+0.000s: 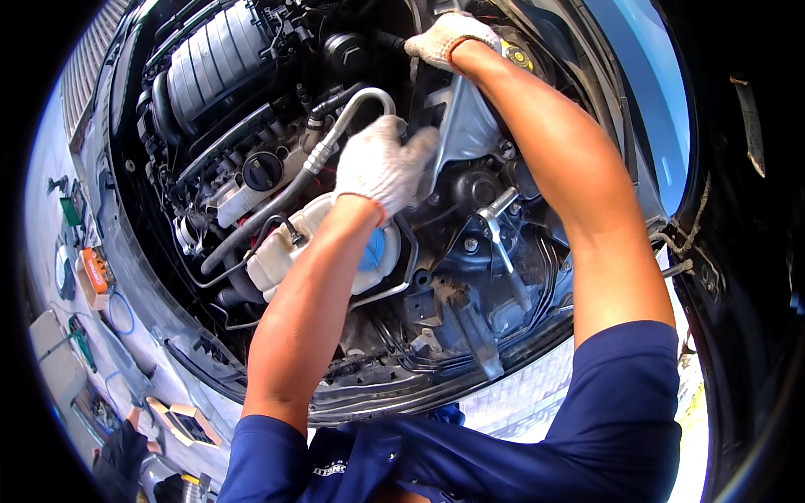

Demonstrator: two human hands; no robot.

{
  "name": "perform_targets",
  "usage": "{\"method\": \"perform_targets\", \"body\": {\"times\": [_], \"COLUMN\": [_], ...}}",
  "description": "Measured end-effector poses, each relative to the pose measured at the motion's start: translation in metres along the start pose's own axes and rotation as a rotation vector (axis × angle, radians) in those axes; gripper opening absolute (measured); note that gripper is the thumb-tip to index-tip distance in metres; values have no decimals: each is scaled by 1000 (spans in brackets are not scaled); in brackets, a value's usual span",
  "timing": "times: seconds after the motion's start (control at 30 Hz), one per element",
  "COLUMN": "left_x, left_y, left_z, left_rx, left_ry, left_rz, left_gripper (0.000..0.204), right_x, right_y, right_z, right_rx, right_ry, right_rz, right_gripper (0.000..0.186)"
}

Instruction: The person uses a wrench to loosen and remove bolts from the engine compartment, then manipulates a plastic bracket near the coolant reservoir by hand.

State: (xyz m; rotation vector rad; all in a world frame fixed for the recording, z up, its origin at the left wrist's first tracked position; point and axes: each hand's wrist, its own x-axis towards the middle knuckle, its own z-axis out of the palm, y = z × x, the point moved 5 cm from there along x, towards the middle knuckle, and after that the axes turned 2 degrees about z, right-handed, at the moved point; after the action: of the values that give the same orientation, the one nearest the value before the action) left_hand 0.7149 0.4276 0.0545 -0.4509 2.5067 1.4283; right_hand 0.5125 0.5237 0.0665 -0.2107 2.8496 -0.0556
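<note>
My left hand [381, 163], in a white knit glove, is over the engine bay beside a grey metal bracket [468, 126]. Motion smears its fingers, so their grip does not show. Farther off, my right hand [453, 40], also gloved, curls at the bracket's upper end; what lies under its fingers is hidden. A silver hose [360, 101] bends close past my left hand. Below that wrist sits a whitish plastic reservoir [277, 260] with a blue cap [371, 250]. A chrome ratchet-like tool [498, 225] rests among the bolts nearer me.
The ribbed intake manifold [218, 59] and black oil cap [262, 171] are at the left. A yellow cap [520, 57] lies beyond my right wrist. Outside the car, an orange box [96, 270] stands on the ground, and another person [126, 453] is at lower left.
</note>
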Motion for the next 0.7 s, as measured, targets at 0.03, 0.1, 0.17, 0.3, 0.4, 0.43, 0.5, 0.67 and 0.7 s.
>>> {"method": "perform_targets", "body": {"times": [0.03,0.1,0.17,0.3,0.4,0.43,0.5,0.67,0.7], "left_x": [2,-2,-9,-12,-19,-15,-10,8,7], "left_y": [-15,-36,-49,-49,-15,-9,11,17,15], "left_z": [-6,-20,-24,-20,-13,-4,11,34,36], "left_rx": [-117,-366,-644,-442,-47,120,413,524,498], "left_ry": [72,177,225,183,52,-17,4,126,159], "left_rz": [3,-40,-148,-64,46,31,90,19,35], "left_gripper": [46,38,33,35,47,60,75,69,64], "right_x": [0,-9,-15,-15,-17,-15,-13,-13,-15], "right_y": [0,-8,-10,-13,-10,-10,-9,-10,-8], "right_z": [0,-5,-16,-17,-19,-19,-17,-16,-14], "right_rx": [-4,10,71,56,66,62,56,67,92], "right_ry": [-6,53,-51,-37,-36,-38,-45,-22,-7], "right_rz": [-6,-16,59,57,71,67,65,38,49], "right_gripper": [62,56,67,63,63,63,63,64,64]}}
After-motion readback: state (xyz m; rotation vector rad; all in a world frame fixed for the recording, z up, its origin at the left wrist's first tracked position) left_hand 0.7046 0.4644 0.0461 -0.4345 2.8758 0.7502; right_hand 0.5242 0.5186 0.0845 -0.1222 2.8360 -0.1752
